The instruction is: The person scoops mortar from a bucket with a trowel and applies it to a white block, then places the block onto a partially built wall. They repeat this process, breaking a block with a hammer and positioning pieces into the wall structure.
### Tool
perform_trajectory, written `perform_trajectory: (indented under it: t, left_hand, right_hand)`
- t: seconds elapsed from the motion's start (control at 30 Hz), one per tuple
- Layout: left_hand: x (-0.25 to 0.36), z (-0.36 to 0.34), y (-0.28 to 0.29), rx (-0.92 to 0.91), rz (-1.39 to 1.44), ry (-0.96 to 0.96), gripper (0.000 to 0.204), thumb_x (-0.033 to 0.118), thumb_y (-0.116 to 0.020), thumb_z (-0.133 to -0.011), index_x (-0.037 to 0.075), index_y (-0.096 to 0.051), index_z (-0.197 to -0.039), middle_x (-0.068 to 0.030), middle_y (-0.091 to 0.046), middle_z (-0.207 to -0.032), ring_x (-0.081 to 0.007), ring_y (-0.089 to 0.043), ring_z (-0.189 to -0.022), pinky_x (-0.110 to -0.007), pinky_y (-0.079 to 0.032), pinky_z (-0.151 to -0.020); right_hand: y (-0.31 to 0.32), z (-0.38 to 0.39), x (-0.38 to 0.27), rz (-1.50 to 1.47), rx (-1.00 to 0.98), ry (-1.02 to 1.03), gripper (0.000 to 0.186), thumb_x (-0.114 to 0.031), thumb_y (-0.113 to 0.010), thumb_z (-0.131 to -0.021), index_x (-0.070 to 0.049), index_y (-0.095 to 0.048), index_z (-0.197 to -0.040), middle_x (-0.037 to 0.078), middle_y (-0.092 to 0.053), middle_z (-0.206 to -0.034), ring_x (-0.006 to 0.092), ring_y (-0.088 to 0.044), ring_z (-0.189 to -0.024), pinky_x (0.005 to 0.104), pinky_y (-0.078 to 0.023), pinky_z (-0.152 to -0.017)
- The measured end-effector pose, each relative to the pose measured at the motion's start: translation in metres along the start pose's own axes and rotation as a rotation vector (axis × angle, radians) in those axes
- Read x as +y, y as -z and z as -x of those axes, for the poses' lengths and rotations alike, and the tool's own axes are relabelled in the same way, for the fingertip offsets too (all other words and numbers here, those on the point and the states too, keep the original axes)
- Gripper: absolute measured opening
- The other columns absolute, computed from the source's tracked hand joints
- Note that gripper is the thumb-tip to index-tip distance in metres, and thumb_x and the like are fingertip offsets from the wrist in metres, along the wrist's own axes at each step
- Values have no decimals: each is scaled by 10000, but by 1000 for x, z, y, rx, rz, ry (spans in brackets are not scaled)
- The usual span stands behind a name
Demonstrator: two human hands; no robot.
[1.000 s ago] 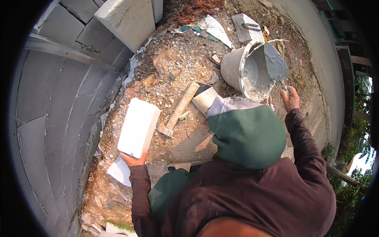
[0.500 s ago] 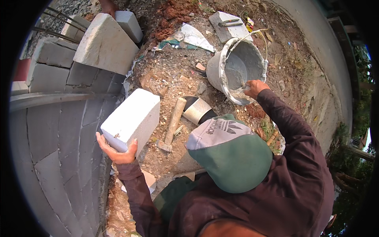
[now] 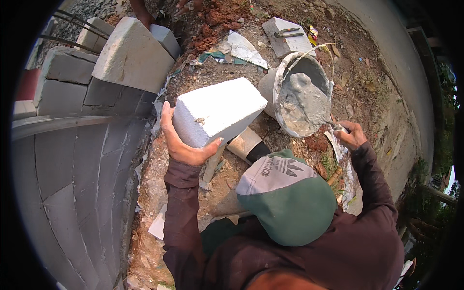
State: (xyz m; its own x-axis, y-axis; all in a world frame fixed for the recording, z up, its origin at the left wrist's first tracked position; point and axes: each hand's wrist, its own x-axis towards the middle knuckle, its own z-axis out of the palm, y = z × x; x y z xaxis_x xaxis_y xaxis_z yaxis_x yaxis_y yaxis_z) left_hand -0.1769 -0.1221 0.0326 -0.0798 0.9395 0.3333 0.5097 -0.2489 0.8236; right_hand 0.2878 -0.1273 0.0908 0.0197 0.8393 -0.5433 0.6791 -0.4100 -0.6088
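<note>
My left hand (image 3: 186,145) grips one end of a white lightweight block (image 3: 220,108), held up and tilted, thumb on its near side. A worn hammer (image 3: 210,169) lies on the ground below, partly hidden by the block. My right hand (image 3: 352,135) is closed round the handle of a trowel (image 3: 334,125) at the rim of a grey bucket (image 3: 278,96). The trowel's blade is mostly hidden by mortar. Tipped toward me, the bucket shows a thick heap of wet grey mortar (image 3: 304,99) and a rope handle.
A block wall (image 3: 72,159) runs along the left, with a slanted block (image 3: 133,55) on top and steel rods (image 3: 77,19) behind. Another person's hand (image 3: 144,18) touches a block (image 3: 166,41) there. Pliers (image 3: 289,33) rest on a block beyond the bucket. A green-grey cap (image 3: 285,198) fills the lower middle.
My left hand has carried the white block right and away from the wall, over the hammer. My right hand has drawn back to the bucket's rim; mortar is now heaped toward the opening.
</note>
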Motion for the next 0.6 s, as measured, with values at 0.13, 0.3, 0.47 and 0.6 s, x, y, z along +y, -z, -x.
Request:
perform_trajectory:
  t: [0.13,0.3,0.47,0.6]
  left_hand:
    - [9,-4,-1,24,103,38,1212,249,-851,-481,-27,-134,-1419,-200,-356,-1271,-297,-434,-1161,-418,-388,-982]
    - [14,-4,13,136,131,109,1226,277,-859,-480,-33,-132,-1418,-207,-382,-1235,-298,-449,-1135,-417,-405,-964]
    - [6,5,42,419,131,298,1198,298,-851,-489,30,-166,-1435,-185,-442,-1159,-269,-514,-1062,-386,-443,-918]
    - [-8,25,71,579,-5,303,1199,296,-857,-492,22,-166,-1433,-179,-450,-1157,-265,-524,-1056,-375,-453,-906]
  right_hand:
    - [0,-23,-55,189,-14,521,342,-193,-685,-755,3,-609,-1025,77,-589,-759,163,-576,-639,304,-466,-589]
    - [-70,-59,-138,649,185,906,406,-136,-708,-694,-46,-546,-1054,113,-563,-943,311,-609,-757,385,-504,-649]
    - [-112,-66,-190,784,122,1220,452,-107,-699,-662,-30,-526,-1073,127,-563,-989,287,-601,-880,367,-505,-715]
    - [-103,-68,-226,828,62,1314,450,-98,-693,-642,-33,-541,-1060,120,-579,-971,288,-610,-860,368,-513,-706]
